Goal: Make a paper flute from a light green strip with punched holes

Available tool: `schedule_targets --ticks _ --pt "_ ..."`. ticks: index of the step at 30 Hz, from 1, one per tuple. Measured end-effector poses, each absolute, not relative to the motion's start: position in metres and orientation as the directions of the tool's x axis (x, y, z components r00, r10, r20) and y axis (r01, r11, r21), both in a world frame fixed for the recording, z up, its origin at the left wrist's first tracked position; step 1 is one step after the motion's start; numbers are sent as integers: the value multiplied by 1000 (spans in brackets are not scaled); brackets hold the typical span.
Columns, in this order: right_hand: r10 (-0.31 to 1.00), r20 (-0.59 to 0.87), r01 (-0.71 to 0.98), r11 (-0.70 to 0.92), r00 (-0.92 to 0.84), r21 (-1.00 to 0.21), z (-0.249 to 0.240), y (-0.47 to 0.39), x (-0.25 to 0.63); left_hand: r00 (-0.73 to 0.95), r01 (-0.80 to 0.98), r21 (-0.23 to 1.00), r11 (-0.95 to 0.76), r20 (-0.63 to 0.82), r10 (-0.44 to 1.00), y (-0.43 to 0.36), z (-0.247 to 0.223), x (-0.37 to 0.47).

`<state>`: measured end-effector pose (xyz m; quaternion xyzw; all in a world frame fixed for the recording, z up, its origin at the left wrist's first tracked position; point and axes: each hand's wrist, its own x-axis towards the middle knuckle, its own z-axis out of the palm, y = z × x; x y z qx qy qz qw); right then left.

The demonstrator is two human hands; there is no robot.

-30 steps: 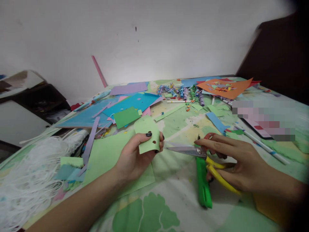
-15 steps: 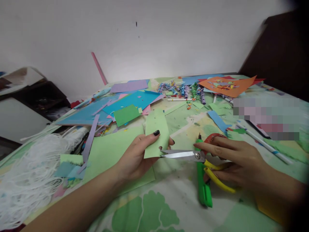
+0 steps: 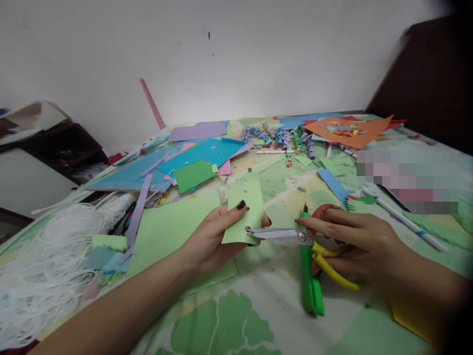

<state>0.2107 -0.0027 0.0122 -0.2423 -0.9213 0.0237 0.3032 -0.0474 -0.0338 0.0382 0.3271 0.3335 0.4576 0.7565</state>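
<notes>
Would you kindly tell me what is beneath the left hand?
Part of a large light-green sheet shows beneath the left hand; whatever the hand itself covers cannot be seen.

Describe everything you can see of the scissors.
The scissors have silvery, metal-looking blades joined at a round pivot, and red and yellow handles that look plastic. The right hand grips the handles, partly hiding them. The blades look nearly closed and point left, roughly level in the picture, with their tips at a hole in the pale green strip held by the left hand. Whether the tips pass through is unclear.
</notes>
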Motion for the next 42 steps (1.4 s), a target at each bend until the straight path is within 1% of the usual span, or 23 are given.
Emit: schedule_targets --ticks 3,5,8,10,12,15,17,20,23,26,29,31,35,39,42 --pt "453 582 437 882 -676 -178 12 -2 209 378 -473 790 391 -219 899 -34 37 -47" --pt "451 599 450 878 -662 -164 12 -1 209 369 -484 790 376 -205 907 -34 36 -48" --pt "459 608 484 865 -648 -137 12 1 211 373 -493 818 297 -110 921 -34 34 -51" --pt "457 611 493 861 -646 -123 13 1 213 404 -459 851 256 -57 913 -34 33 -52" --pt "463 606 497 859 -647 -126 13 2 214 404 -407 882 237 -59 913 -33 34 -53" --pt "504 577 516 841 -642 -160 14 1 216 361 -368 902 225 -84 929 -32 36 -52" --pt "516 563 508 841 -646 -187 14 1 216 345 -389 889 241 -102 933 -31 38 -51" --pt "514 587 475 848 -626 -237 14 2 215 325 -447 851 277 -134 936 -29 39 -51" --pt "537 592 462 838 -600 -292 16 0 214 309 -480 835 270 -128 943 -28 38 -52" --pt "564 555 479 822 -611 -308 20 -4 212 316 -459 850 259 -117 942 -29 37 -53" --pt "579 488 505 813 -653 -289 22 -6 211 315 -408 880 243 -114 942 -30 35 -53" --pt "579 468 517 813 -668 -268 22 -6 212 316 -379 898 226 -104 943 -30 35 -53" --pt "549 489 506 831 -677 -232 20 -3 215 372 -319 919 231 -102 923 -30 35 -55" --pt "488 512 454 868 -706 -202 19 0 216 437 -299 919 257 -107 893 -29 33 -58" --pt "466 525 441 879 -712 -182 19 1 217 458 -279 930 238 -89 884 -28 32 -58"
